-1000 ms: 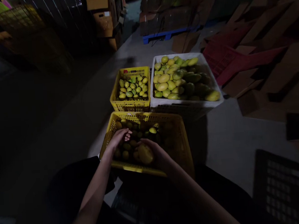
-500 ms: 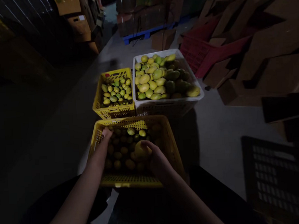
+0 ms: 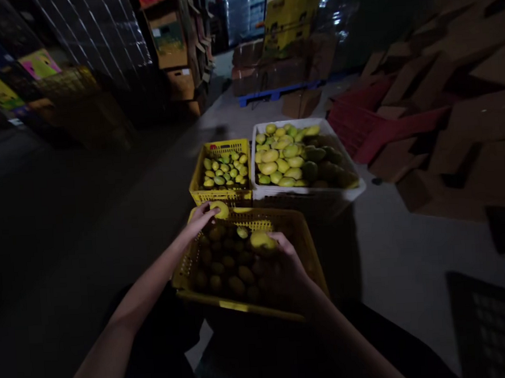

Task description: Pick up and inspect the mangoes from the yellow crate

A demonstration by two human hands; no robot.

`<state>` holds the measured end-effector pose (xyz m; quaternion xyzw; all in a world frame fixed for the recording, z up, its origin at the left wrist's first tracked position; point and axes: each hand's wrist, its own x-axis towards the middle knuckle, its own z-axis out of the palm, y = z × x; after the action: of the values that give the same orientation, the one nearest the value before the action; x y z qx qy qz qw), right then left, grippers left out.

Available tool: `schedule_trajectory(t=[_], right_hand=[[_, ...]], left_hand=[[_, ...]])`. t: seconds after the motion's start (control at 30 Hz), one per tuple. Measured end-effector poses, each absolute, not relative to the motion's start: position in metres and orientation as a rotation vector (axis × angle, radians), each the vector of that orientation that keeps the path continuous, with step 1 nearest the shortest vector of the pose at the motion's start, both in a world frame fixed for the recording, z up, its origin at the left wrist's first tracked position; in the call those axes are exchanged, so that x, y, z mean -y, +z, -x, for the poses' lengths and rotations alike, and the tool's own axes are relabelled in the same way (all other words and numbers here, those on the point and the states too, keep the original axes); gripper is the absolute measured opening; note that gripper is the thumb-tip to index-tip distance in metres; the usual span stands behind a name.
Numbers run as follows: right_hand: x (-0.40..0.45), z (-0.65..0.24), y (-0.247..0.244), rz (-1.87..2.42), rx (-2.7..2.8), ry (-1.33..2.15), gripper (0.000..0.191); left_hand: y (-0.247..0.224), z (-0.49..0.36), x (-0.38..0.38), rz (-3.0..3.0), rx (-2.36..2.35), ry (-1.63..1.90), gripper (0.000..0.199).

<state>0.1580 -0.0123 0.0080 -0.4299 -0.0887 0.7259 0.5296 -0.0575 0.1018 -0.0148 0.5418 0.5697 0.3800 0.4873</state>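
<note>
Your left hand (image 3: pixel 202 218) — gripping a small mango (image 3: pixel 220 210); your right hand (image 3: pixel 290 258) — gripping a larger mango (image 3: pixel 262 241) over the near yellow crate (image 3: pixel 234 306).

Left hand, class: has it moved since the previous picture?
Yes: against the front yellow crate, the left hand moved up the view, from inside to the far rim.

The person's left forearm (image 3: pixel 150 291) slants forward and inward to the left hand (image 3: pixel 201 218), which is curled in a grip. The right forearm (image 3: pixel 338 318) reaches forward and inward, the right hand (image 3: pixel 289 258) likewise curled, lower in view.
</note>
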Motion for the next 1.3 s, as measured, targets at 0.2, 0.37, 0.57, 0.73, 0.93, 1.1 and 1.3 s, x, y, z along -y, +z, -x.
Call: schedule_trajectory(t=[0.2,0.37,0.57,0.73,0.93,1.1,1.3], right_hand=[[0.014,-0.151,0.013,1.020,0.347,1.825,0.033],[0.022,-0.148,0.003,0.878,0.552,1.801,0.032],[0.021,-0.153,0.014,0.780,0.565,1.719,0.038],[0.007,-0.159,0.027,0.883,0.579,1.574,0.048],[-0.004,-0.158,0.034,0.940,0.578,1.508,0.054],[-0.005,-0.155,0.036,0.906,0.601,1.496,0.051],[-0.003,-0.153,0.036,0.881,0.742,1.517,0.036]], left_hand=[[0.032,0.052,-0.033,-0.885,-0.913,1.150,0.044],[0.020,0.037,-0.013,-0.618,-0.862,1.096,0.042],[0.034,0.020,-0.006,-0.714,-0.787,1.175,0.038],[0.049,0.014,-0.015,-0.780,-0.751,1.234,0.044],[0.057,0.010,-0.023,-0.817,-0.806,1.156,0.052],[0.055,0.008,-0.024,-0.817,-0.807,1.145,0.045],[0.054,0.013,-0.023,-0.828,-0.785,1.109,0.039]])
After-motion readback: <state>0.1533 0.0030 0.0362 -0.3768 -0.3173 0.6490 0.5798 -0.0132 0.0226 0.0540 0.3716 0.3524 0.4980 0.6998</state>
